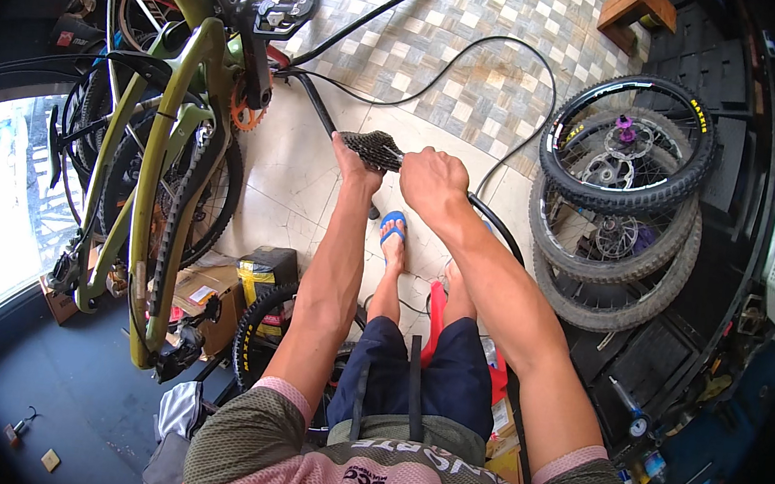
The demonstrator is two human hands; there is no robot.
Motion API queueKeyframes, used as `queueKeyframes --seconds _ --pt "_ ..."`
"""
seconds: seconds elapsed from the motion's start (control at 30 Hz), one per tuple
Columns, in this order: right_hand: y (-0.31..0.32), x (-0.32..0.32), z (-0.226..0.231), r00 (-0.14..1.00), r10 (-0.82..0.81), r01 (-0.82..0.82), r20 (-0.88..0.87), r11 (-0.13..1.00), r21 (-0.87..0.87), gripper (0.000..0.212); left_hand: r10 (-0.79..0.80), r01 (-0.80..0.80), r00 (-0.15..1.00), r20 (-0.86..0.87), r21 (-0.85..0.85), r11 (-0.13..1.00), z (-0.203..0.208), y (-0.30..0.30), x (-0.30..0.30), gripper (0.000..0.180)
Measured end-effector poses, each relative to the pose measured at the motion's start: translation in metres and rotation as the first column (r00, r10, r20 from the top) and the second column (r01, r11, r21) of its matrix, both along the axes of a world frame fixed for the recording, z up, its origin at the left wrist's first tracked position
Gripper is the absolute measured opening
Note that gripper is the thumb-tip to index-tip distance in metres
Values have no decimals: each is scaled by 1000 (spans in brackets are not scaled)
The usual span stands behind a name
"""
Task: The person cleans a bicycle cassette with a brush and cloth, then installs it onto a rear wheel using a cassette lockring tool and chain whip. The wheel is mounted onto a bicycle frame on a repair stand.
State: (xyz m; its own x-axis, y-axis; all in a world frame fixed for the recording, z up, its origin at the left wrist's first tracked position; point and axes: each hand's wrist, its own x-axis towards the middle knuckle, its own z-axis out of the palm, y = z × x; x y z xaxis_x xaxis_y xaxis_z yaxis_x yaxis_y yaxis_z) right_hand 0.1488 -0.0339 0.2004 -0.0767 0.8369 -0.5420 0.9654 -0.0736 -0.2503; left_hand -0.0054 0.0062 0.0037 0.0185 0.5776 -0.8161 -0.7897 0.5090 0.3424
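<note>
My left hand [354, 167] is closed around the lower left side of a dark bicycle cassette [372, 148], holding it up in front of me above the tiled floor. Its stacked toothed rings show over the fingers. Close to its right edge, my right hand [433, 181] is a fist with the back of the hand upward. A short, light metallic bit shows between that fist and the cassette. The fingers hide what it belongs to, and I cannot tell whether it touches the cassette.
An olive-green bicycle frame [145, 184] with an orange chainring [248, 108] hangs at the left. Stacked wheels [625, 208] lie at the right on black matting. A black cable [540, 57] loops over the floor. Cardboard boxes [203, 292] and a tyre [251, 331] stand lower left.
</note>
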Motion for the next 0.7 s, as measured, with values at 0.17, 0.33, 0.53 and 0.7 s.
queueKeyframes --seconds 0.17,0.33,0.53,0.7 --pt "4 1 -3 1000 -9 9 3 999 -35 22 -26 27 998 -48 8 1000 6 -1 6 84" --pt "5 -2 3 999 -9 7 -46 999 -35 24 14 -7 998 -63 107 994 -7 -2 1 66" --pt "2 0 -2 1000 -1 0 -30 1000 -25 26 23 -9 990 -142 102 995 -11 3 3 62" --pt "6 0 -1 999 4 -5 -50 1000 -31 28 -26 35 999 -47 193 981 -5 1 -1 60"
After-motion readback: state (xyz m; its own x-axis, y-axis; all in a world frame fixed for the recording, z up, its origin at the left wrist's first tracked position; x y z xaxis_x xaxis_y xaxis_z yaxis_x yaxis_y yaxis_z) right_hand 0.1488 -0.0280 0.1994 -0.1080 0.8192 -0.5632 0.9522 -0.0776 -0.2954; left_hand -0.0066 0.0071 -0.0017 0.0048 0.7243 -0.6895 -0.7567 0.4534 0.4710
